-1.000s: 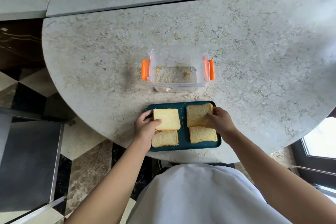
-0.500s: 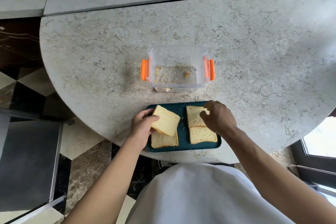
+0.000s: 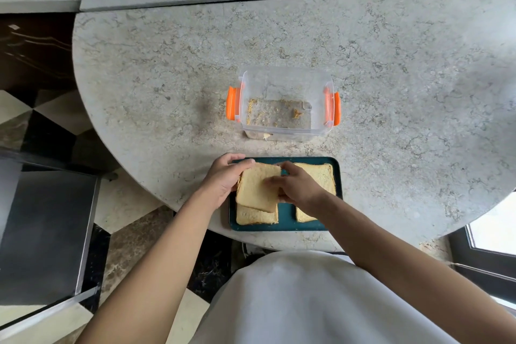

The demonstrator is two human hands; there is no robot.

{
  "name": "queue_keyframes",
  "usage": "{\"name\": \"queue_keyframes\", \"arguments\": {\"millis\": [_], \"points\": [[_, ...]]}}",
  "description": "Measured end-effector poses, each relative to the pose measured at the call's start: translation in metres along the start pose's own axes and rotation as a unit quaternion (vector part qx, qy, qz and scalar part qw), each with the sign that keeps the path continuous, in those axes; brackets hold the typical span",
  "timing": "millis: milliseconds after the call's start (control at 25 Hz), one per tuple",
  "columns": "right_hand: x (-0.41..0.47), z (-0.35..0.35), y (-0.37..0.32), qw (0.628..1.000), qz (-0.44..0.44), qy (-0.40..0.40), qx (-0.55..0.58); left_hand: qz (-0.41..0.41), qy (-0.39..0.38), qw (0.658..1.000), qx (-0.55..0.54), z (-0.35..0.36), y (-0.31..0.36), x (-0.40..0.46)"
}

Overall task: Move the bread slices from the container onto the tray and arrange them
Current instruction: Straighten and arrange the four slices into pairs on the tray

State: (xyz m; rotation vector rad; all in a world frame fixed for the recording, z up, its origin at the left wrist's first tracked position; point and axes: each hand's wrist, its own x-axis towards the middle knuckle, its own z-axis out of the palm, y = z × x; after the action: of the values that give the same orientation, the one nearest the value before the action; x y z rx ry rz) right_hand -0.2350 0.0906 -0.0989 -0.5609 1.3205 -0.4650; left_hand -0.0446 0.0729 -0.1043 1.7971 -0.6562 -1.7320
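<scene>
At lower centre of the frame, over the dark green tray (image 3: 284, 227), we hold one bread slice (image 3: 258, 186) between both hands: our left hand (image 3: 223, 183) closed on its left edge, our right hand (image 3: 298, 190) pinching its right edge. The held slice tilts and overlaps the bottom-left slice (image 3: 255, 216); more bread (image 3: 324, 176) lies just right, partly hidden by our right hand. Directly above, the clear container (image 3: 284, 105) holds only crumbs.

Teal tray (image 3: 283, 227); orange-clipped clear container (image 3: 283, 75); golden bread (image 3: 258, 190)

Bare forearms (image 3: 156, 254), no sleeves; white top (image 3: 321, 301).
</scene>
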Motion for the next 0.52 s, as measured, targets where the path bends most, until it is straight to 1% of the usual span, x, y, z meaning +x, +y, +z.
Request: {"name": "queue_keyframes", "arguments": {"millis": [80, 200, 320, 400, 520], "points": [[0.002, 0.006, 0.007, 0.996, 0.037, 0.037, 0.076, -0.003, 0.048, 0.999, 0.018, -0.003, -0.009, -0.002], [0.007, 0.012, 0.015, 0.975, 0.087, 0.081, 0.186, 0.013, 0.106, 0.994, 0.021, -0.004, -0.024, -0.011], [0.009, 0.019, 0.019, 0.956, 0.085, 0.101, 0.26, 0.03, 0.139, 0.989, 0.046, -0.003, -0.034, -0.02], [0.011, 0.025, 0.019, 0.956, 0.072, 0.098, 0.267, 0.034, 0.139, 0.986, 0.085, 0.002, -0.038, -0.024], [0.012, 0.033, 0.02, 0.973, 0.061, 0.089, 0.204, 0.044, 0.142, 0.982, 0.115, 0.009, -0.042, -0.027]]}}
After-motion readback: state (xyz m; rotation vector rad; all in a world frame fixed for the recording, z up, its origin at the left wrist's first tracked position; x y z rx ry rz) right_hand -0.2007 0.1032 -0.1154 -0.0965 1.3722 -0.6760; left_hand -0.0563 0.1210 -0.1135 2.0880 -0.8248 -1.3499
